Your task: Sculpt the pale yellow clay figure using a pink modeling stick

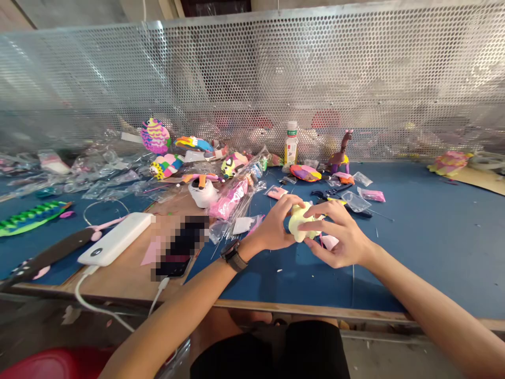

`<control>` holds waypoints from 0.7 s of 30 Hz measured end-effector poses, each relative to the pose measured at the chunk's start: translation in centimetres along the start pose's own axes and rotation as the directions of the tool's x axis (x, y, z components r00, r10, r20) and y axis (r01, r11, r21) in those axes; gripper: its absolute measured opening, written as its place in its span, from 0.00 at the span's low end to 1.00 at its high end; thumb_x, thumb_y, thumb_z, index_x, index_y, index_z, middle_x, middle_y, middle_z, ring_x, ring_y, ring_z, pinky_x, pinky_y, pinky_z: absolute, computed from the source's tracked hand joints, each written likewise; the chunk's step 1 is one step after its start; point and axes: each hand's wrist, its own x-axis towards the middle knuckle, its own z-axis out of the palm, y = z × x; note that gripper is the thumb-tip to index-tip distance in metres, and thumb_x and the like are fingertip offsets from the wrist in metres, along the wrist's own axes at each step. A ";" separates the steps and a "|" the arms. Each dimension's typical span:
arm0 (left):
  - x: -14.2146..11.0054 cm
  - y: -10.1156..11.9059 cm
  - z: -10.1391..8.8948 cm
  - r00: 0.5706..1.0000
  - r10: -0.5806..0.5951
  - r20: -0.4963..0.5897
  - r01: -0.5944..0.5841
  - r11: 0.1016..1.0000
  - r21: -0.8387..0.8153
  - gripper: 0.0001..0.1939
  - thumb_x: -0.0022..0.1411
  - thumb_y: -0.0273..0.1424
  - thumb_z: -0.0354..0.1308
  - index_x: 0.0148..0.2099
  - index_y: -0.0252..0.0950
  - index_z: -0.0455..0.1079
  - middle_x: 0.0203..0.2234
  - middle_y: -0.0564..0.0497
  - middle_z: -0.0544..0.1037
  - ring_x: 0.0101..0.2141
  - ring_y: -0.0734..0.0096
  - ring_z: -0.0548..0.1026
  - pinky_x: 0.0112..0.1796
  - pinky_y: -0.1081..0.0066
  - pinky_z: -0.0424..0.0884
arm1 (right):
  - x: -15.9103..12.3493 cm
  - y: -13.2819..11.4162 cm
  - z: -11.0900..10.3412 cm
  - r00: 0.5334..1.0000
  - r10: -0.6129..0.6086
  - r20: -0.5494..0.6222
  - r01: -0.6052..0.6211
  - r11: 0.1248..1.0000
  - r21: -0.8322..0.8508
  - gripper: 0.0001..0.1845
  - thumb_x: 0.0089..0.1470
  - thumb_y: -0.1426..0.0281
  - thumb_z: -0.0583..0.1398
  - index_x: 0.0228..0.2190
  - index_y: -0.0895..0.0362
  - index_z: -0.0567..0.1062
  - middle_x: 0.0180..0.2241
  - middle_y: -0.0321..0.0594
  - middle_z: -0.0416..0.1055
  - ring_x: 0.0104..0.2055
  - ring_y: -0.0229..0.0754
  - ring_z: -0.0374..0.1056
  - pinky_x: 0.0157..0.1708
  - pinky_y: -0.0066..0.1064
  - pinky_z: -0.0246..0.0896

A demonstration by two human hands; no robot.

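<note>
Between my two hands, just above the blue tabletop, is a pale yellow lump of modelling clay [300, 223] with a rounded, lobed shape. My left hand [276, 223], with a dark watch on its wrist, grips the lump from the left, thumb and fingers curled round it. From the right, the bent fingers of my right hand [341, 234] press on its top and side. A bit of dark blue shows at the lump's left edge. Under the right hand lies a small pale pink piece [329, 241], partly hidden.
A white power bank [115, 239] and a phone [181, 247] lie at left with cables. Clay animals, plastic bags and thin wires [240, 213] spread behind my hands. A bottle [291, 145] stands near the perforated metal screen [252, 79]. Black-handled pliers [357, 210] lie behind the right hand.
</note>
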 end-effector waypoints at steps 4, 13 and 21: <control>0.0 0.0 0.0 1.000 -0.012 0.006 0.012 1.000 0.017 0.27 0.58 0.34 0.67 0.57 0.41 0.63 0.54 0.42 0.72 0.56 0.51 0.72 0.61 0.43 0.69 | 0.0 0.0 0.1 1.000 -0.003 -0.013 0.003 1.000 0.001 0.13 0.59 0.72 0.65 0.47 0.50 0.77 0.47 0.42 0.75 0.44 0.47 0.73 0.44 0.43 0.63; -0.1 0.3 0.0 0.999 -0.038 0.007 0.038 0.999 0.012 0.28 0.58 0.34 0.67 0.58 0.42 0.62 0.55 0.41 0.72 0.57 0.50 0.72 0.59 0.45 0.70 | 0.0 0.0 0.1 0.999 0.028 -0.016 -0.027 0.998 0.057 0.15 0.57 0.72 0.65 0.47 0.50 0.77 0.49 0.42 0.74 0.45 0.48 0.73 0.46 0.44 0.65; 0.0 0.3 -0.1 0.999 -0.034 0.006 0.034 0.999 0.011 0.28 0.58 0.34 0.68 0.57 0.42 0.62 0.55 0.41 0.71 0.57 0.50 0.71 0.59 0.46 0.71 | 0.1 -0.1 0.0 1.000 0.020 -0.022 -0.019 0.999 0.047 0.16 0.58 0.72 0.65 0.48 0.50 0.75 0.48 0.44 0.74 0.45 0.49 0.73 0.45 0.44 0.67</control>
